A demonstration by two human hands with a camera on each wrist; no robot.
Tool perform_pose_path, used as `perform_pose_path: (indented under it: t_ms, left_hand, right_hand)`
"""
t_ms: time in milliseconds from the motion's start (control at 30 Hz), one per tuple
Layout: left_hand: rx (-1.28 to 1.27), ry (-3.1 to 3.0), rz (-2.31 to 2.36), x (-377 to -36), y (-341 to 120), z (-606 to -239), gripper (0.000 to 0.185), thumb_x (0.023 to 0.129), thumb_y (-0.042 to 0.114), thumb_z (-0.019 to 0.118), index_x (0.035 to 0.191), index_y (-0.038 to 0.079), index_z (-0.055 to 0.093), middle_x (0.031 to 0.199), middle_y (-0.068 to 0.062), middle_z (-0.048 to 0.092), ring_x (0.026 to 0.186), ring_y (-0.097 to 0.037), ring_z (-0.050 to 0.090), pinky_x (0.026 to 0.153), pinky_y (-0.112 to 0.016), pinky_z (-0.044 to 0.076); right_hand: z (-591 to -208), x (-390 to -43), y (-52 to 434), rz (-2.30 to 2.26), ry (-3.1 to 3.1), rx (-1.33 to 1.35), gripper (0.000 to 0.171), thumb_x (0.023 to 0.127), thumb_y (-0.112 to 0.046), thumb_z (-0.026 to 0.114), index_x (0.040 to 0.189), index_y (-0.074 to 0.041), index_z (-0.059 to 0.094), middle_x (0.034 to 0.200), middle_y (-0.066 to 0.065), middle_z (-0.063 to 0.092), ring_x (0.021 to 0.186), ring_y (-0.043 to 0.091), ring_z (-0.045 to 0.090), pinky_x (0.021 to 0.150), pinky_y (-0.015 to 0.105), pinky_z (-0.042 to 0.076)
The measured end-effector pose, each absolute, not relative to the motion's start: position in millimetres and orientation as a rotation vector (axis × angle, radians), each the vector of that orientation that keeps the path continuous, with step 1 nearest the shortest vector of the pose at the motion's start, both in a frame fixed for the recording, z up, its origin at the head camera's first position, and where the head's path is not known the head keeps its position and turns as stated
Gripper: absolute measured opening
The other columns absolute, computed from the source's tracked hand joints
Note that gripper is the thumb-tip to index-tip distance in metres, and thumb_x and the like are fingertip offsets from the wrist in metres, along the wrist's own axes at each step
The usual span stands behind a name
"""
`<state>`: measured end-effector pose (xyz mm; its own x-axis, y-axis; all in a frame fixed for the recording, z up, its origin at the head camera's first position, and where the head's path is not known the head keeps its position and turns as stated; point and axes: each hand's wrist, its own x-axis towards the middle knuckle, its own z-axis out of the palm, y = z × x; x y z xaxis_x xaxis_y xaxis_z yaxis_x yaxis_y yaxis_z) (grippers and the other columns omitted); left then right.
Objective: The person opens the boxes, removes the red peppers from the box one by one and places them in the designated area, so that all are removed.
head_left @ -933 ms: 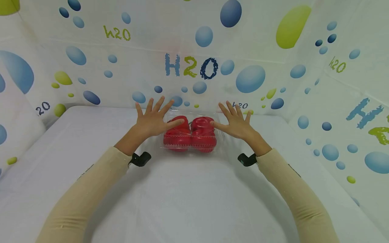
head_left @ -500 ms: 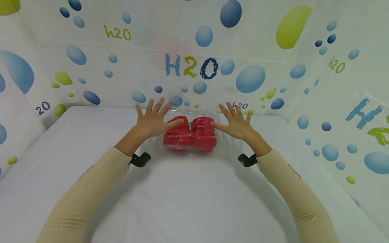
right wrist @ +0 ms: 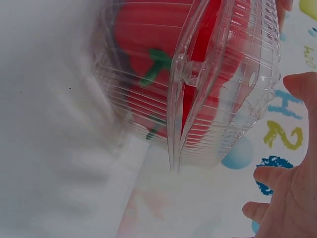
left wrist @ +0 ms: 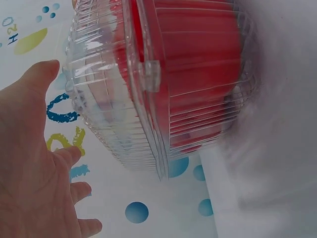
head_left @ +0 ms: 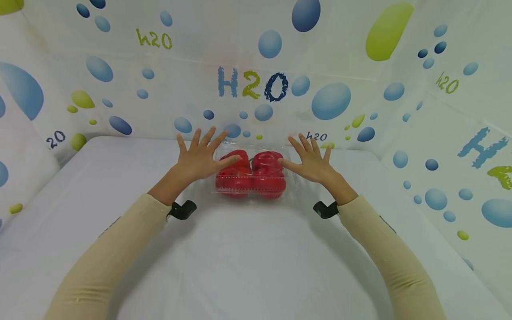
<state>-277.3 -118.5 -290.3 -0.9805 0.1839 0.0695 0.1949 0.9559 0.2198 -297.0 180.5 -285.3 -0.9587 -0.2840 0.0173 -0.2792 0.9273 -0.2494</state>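
Observation:
A clear plastic clamshell box (head_left: 250,175) stands closed on the white table (head_left: 256,249), toward its far edge. Inside are red bell peppers (head_left: 264,171) with green stems (right wrist: 156,62). My left hand (head_left: 200,156) is spread flat at the box's left side, its thumb reaching over the lid's left corner. My right hand (head_left: 311,161) mirrors it on the right side. In the left wrist view the ribbed box (left wrist: 163,84) sits a small gap from the left hand (left wrist: 34,168). In the right wrist view the box (right wrist: 208,84) likewise sits just apart from the right hand (right wrist: 292,198). Neither hand holds anything.
Printed sheeting (head_left: 252,84) with blue and green bubbles and "H2O" lettering walls the table at the back and both sides. Black camera mounts (head_left: 182,210) (head_left: 326,210) sit under both wrists. Bare white tabletop stretches between the box and me.
The head view has shifted slightly. Both hands and the box keep the same places.

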Motion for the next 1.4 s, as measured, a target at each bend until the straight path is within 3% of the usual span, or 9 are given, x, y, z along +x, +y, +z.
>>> perform_pose_path:
  t_ms: [1400]
  left_hand:
    - [-0.353, -3.034, -0.358, -266.4, -123.7, -303.1, 0.085, 0.083, 0.069, 0.04, 0.15, 0.028, 0.009, 0.157, -0.01, 0.004, 0.142, -0.04, -0.001, 0.104, -0.07, -0.01]
  right_hand:
    - [-294.9, -285.6, 184.6, -0.442, 3.013, -0.488, 0.084, 0.083, -0.066, 0.044, 0.15, -0.03, 0.009, 0.157, 0.008, 0.001, 0.143, 0.038, -0.005, 0.103, 0.07, -0.015]
